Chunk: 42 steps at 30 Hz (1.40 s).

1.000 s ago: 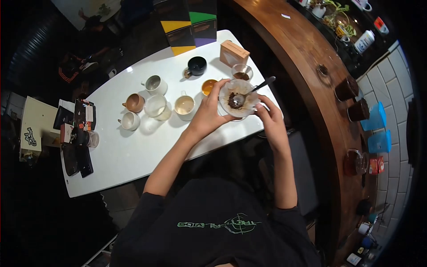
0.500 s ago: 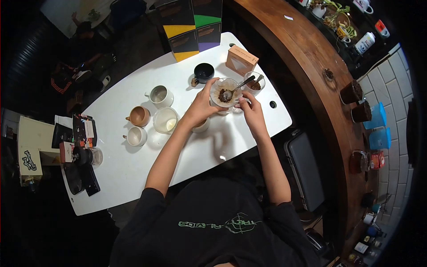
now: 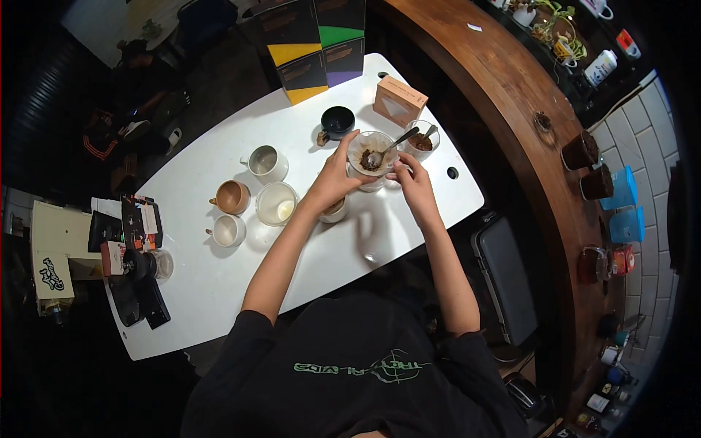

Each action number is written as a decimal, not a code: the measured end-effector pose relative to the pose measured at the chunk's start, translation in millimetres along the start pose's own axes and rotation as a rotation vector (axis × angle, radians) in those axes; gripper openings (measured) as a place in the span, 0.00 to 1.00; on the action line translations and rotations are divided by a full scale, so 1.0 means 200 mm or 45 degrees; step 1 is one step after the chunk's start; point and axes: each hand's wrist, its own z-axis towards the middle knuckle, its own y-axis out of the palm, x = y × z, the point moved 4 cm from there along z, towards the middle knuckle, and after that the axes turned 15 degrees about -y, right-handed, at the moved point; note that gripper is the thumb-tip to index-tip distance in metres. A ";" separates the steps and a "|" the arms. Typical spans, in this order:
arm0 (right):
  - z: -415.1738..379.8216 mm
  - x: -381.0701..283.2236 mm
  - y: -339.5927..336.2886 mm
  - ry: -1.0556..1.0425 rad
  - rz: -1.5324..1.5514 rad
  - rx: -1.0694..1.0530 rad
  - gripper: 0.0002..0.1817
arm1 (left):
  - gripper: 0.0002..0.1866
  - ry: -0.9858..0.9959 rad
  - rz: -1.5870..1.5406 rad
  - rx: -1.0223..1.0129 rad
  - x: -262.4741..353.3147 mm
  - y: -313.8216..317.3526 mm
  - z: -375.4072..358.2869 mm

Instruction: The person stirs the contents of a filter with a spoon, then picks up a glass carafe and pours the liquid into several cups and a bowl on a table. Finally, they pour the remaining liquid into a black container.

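A clear coffee dripper (image 3: 353,162) sits between my hands, lined with a paper filter (image 3: 359,146) that holds dark coffee grounds (image 3: 369,159). A metal spoon (image 3: 394,144) rests in it, its handle leaning toward the upper right. My left hand (image 3: 334,181) wraps around the dripper's left side, thumb at the front and fingers toward the rim. On the right side, my right hand (image 3: 413,182) has bent fingertips against the dripper's edge. Clear glass shows below the dripper, partly covered by it. A cup (image 3: 334,212) is half hidden behind my left wrist.
Just beyond the dripper stand a glass of grounds with a spoon (image 3: 423,140), a cardboard box (image 3: 399,101) and a black cup (image 3: 337,123). Leftward are a grey mug (image 3: 267,164), a brown cup (image 3: 232,197), a white cup (image 3: 228,231) and a clear bowl (image 3: 277,204).
The dripper looks slightly smaller and seems lower, with both hands still at it. The whole view has shifted a little. In the background, a person's raised arm has come down.
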 end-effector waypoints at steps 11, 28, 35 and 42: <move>0.03 0.05 0.00 -0.048 0.114 0.003 0.20 | 0.66 0.041 -0.067 0.059 -0.09 -0.04 0.02; -0.64 -0.31 -0.70 -0.115 -0.200 0.184 0.18 | 0.16 -0.013 -0.364 0.171 -0.08 0.30 -0.56; -1.14 -0.83 -1.50 -0.492 -0.573 1.133 0.16 | 0.20 -0.093 -0.379 -0.123 0.12 0.80 -0.61; -1.05 -0.65 -1.73 -0.459 -0.178 0.979 0.28 | 0.20 0.035 -0.361 -0.233 0.48 1.18 -0.65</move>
